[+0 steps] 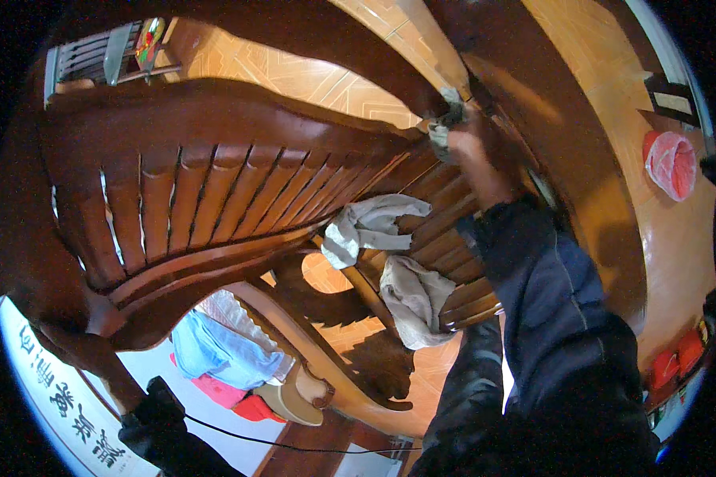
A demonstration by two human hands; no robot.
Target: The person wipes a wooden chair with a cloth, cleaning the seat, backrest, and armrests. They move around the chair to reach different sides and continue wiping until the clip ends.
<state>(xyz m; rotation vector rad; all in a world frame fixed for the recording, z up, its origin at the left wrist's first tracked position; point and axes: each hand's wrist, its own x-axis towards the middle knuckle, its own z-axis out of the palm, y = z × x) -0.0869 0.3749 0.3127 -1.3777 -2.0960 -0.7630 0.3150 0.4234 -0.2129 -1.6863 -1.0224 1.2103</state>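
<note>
My right hand [462, 128] is closed on a grey-green cloth [440, 132] against the dark wooden rail near the far end of a slatted wooden bench [244, 185]. My left hand [77, 334] is at the lower left, in shadow, by the rounded edge of the bench; its fingers are hard to make out. A light grey cloth [373, 223] lies crumpled on the slats between the two arms. Closer to me, a second beige-grey cloth [414, 298] hangs over the slats' edge.
Folded blue, pink and red textiles [221, 346] are on furniture at the lower left. A black cable [274, 443] runs from the left sleeve. A red bin with a plastic liner [671, 166] stands on the tiled floor at right. A chair [95, 56] shows at upper left.
</note>
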